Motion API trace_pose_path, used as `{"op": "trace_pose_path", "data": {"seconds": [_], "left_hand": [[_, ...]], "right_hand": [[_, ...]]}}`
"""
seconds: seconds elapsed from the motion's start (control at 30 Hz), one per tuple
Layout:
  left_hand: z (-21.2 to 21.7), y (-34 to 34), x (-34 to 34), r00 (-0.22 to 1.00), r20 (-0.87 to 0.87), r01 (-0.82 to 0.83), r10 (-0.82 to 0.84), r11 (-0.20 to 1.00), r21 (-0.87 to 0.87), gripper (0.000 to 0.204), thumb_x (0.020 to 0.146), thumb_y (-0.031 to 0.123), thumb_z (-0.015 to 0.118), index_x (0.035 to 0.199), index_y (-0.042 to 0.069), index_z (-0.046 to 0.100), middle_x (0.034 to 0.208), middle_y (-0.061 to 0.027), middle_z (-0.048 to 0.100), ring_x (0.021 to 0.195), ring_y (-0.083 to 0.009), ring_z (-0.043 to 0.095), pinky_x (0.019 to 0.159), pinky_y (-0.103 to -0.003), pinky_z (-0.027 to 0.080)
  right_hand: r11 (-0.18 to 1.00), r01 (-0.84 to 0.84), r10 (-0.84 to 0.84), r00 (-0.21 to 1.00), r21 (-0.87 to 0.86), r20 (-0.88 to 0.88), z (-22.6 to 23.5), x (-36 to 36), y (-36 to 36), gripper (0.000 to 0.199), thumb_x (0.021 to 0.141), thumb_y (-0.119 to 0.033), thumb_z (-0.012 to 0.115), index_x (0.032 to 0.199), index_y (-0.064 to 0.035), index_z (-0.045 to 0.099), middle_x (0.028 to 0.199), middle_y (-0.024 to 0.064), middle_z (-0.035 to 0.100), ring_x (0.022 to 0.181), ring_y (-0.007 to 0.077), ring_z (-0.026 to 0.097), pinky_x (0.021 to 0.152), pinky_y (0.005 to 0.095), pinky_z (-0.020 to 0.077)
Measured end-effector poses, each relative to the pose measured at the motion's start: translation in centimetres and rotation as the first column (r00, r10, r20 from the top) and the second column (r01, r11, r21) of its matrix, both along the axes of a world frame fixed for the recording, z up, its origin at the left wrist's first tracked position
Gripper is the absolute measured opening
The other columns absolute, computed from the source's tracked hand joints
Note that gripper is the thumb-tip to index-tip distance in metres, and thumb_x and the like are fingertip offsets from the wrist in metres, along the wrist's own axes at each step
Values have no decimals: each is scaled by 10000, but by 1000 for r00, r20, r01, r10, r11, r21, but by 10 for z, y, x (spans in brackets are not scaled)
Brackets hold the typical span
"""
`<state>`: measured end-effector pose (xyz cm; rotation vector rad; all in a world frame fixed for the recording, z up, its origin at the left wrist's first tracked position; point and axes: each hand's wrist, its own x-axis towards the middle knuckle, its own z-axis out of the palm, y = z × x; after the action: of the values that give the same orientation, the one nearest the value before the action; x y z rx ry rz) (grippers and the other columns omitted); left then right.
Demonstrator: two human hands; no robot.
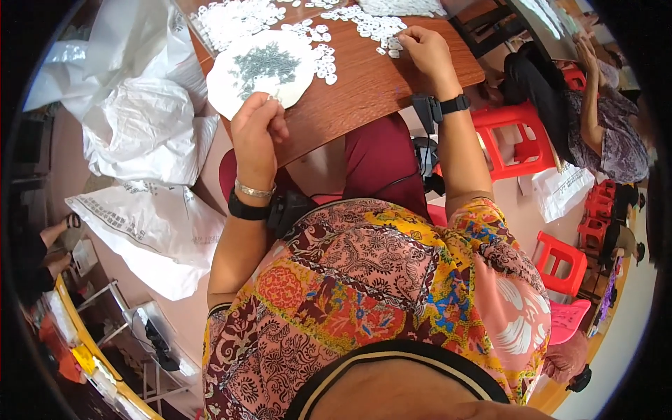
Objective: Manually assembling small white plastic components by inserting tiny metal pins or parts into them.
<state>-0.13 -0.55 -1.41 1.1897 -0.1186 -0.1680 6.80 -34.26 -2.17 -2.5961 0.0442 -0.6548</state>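
At the table's near left edge, my left hand [257, 126] is closed, its thumb and forefinger pinching a small pale piece [277, 94] whose kind is too small to tell. This hand is over the near rim of a white plate [222, 89] with a wavy edge. A heap of small dark grey metal pieces [264, 68] lies on the plate. Farther right, my right hand [428, 54] has its fingertips pinched together beside a scatter of small white oval plastic pieces [378, 29]. Whatever is between those fingertips is hidden.
More white pieces [234, 22] spread over the brown wooden table [357, 91]. Large white sacks [143, 129] stand on the floor at left. Red plastic stools [514, 143] and another person [602, 126] are at right. A shelf-like rack [105, 357] is at lower left.
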Motion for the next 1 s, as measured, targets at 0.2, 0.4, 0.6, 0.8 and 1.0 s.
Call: {"op": "trace_pose_path", "data": {"seconds": [0.2,0.4,0.6,0.8,1.0], "left_hand": [[2,0,-5,1000,-23,-3,4,1000,26,195,884,151,475,723,50,521,593,7,483,493,-72,438,460,-197,304],[3,-2,-6,999,-45,32,-28,996,82,180,901,139,451,743,54,457,620,-25,444,528,-123,432,488,-227,317],[4,-9,-7,998,-52,27,-25,999,42,192,888,124,466,720,37,502,576,-10,467,484,-92,430,460,-208,313],[5,-16,1,998,-46,40,-38,998,38,192,891,125,471,727,31,505,579,-13,469,491,-91,417,472,-211,325],[19,-39,21,998,-20,65,-64,992,107,189,897,148,495,768,21,549,602,-4,493,501,-81,432,472,-206,327]], "right_hand": [[994,-1,19,985,106,-169,-9,3,-16,235,776,-299,638,860,-87,695,790,137,667,758,302,637,694,391,484],[997,-21,41,966,79,-256,-9,-4,0,221,741,-303,699,815,-95,686,718,97,641,682,257,608,646,370,465],[980,-124,164,947,158,-275,-11,-3,-1,183,733,-220,716,813,-68,655,699,80,626,657,223,588,617,346,459],[742,-275,373,927,612,-35,-6,3,16,84,828,-75,656,884,-20,626,759,-33,600,687,63,534,633,216,437],[521,-226,367,930,823,24,9,9,35,147,831,-64,647,970,-16,644,795,0,617,694,63,543,654,199,447]]}}
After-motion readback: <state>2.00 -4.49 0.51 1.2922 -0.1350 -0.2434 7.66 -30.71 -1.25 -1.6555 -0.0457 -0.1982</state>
